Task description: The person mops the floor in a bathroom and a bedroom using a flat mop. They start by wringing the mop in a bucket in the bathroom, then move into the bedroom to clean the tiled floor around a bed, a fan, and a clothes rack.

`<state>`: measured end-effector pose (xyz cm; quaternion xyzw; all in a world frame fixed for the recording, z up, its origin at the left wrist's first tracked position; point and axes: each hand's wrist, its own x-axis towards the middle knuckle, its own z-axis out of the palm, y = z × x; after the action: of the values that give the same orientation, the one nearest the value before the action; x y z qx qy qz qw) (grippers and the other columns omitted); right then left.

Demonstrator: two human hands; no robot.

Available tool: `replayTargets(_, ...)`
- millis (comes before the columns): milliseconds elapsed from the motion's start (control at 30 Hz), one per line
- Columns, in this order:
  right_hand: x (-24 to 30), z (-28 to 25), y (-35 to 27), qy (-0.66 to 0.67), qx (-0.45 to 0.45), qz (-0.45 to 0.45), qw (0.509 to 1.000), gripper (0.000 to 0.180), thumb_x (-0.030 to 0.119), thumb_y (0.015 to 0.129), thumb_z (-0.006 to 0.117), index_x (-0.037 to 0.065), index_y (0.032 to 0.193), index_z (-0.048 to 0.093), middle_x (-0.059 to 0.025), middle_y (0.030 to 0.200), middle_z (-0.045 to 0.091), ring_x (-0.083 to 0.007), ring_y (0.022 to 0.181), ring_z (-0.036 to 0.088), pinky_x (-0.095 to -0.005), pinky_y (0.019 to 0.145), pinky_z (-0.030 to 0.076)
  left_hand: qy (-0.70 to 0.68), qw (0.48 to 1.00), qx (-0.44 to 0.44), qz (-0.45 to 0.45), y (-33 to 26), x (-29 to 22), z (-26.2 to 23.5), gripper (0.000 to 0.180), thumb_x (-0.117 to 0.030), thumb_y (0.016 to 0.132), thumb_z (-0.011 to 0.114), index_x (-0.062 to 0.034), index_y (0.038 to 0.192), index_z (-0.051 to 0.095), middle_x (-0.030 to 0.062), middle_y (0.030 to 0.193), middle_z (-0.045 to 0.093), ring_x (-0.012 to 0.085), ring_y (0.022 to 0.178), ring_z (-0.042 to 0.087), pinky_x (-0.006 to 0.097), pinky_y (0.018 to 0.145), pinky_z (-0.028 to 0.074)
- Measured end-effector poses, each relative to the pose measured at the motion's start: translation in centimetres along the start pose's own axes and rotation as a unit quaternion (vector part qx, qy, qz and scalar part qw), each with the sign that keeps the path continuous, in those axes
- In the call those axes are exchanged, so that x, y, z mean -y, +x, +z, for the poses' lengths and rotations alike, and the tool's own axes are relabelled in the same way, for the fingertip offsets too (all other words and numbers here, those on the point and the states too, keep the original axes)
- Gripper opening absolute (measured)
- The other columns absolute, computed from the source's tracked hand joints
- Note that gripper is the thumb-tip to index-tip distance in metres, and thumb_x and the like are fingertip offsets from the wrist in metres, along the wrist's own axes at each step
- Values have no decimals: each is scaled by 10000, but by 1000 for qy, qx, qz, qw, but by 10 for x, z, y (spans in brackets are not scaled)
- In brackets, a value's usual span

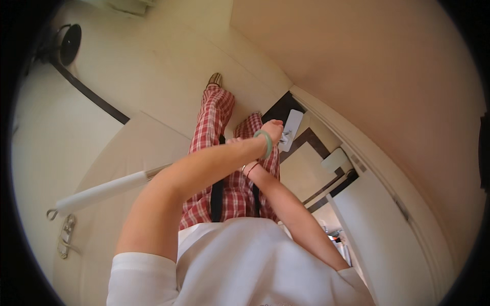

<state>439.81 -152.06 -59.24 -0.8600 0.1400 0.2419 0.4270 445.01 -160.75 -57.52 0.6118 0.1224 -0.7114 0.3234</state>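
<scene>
My arms cross in front of my red plaid trousers. My left hand [274,130], with a green bangle at its wrist, reaches across to the right and is closed round the pole of a flat-headed mop [104,190], close to its white head [293,125]. My right hand [235,141] lies mostly behind the left forearm; only a few fingers show, closed where the pole passes. A thicker white sleeve and a hanging loop are at the pole's far end on the left. The mop is held slantwise across my body, its middle hidden by my left arm.
A pale door with a metal handle [66,237] is at the left, near the mop's loop end. A doorway with a dark threshold [282,107] opens to the right, beside a plain wall [367,56]. A black round object [70,45] stands at the far left.
</scene>
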Motion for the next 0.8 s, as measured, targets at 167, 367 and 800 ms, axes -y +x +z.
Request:
replayTargets(167,1,-13,-3,159,18,76,984,339,104,848,539,-11,1162,592,-223,1120,601,-337,1185,514,-431,947,441,-100,989,102,-28,41,-25,-22,345,-111,974,465,-101,1309,549,53,1230,615,171,1064,592,329,922,446)
replayTargets(367,-85,-35,-4,711,-69,337,613,420,155,977,492,54,1380,430,-125,1258,523,-214,1034,614,-357,782,594,-214,973,76,-25,145,17,-40,418,-53,958,433,-131,1361,515,40,1232,613,125,1014,577,309,912,448)
replayTargets(800,-392,-21,97,377,-167,518,749,670,27,902,406,151,1522,186,-88,792,603,-121,479,512,-275,404,449,52,995,20,88,354,88,12,608,-118,906,526,-216,1479,348,183,1125,643,256,996,632,373,911,493)
